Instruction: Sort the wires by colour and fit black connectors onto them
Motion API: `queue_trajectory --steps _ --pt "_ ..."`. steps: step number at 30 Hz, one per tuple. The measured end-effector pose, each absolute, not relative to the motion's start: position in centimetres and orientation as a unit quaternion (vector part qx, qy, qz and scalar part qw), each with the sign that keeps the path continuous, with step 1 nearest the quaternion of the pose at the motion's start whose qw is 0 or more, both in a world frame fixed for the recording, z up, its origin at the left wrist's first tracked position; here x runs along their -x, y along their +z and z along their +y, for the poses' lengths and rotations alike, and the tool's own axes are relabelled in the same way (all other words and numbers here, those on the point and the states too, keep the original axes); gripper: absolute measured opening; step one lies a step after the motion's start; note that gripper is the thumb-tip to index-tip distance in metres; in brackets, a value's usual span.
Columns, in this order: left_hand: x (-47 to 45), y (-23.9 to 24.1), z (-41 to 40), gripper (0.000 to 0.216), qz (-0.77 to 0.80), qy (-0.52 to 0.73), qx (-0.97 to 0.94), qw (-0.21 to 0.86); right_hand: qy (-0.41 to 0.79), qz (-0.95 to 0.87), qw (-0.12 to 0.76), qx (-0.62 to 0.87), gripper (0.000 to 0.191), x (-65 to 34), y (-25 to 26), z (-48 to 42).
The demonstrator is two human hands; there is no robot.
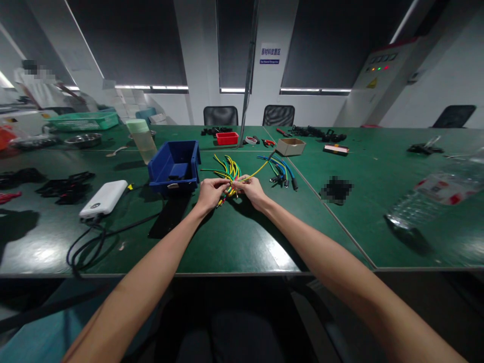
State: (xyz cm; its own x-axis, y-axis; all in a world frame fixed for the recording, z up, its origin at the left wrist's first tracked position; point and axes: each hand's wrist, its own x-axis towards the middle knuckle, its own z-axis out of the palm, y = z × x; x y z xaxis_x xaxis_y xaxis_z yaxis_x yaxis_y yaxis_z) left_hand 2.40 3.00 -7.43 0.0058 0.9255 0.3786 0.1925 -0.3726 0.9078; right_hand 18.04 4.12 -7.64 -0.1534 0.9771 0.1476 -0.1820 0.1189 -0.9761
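Pale walls [200, 55] with dark blinds [325, 45] close the room at 12 o'clock, if the hands are taken as the centre of the clock. Before them stretches a green table [227, 237]. Far away, at 2 o'clock, stands a grey cabinet [381, 75] with small lights; at 10 o'clock is a co-worker [41, 92] in a light top. One bottle [434, 191], of clear plastic, is at 3 o'clock. Near the left hand, at 10 o'clock, stands a blue bin [176, 161], and farther, at 9 o'clock, lies a white power bank [105, 198]. The wires [231, 166], yellow and green, lie in a loose bundle at the centre, directly at the fingers. Between 2 and 3 o'clock, near the right hand, lie blue wires [289, 169] with black ends. The left hand [212, 192] has its fingertips pinched together on the wires. The right hand [250, 189] has its thumb and fingers closed on a yellow wire [260, 169], which points toward 2 o'clock.
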Motion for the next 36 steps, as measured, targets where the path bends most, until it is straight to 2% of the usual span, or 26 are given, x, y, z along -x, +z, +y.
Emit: queue_trajectory --steps 16,36 --pt "-2.43 -7.64 3.43 0.031 0.427 0.562 -0.597 0.381 0.544 -0.526 0.528 0.384 0.037 -18.27 -7.48 4.15" --pt "-2.62 -6.98 2.78 0.03 0.419 0.548 -0.593 0.415 0.555 -0.52 0.533 0.37 0.036 -18.28 -7.41 4.11"
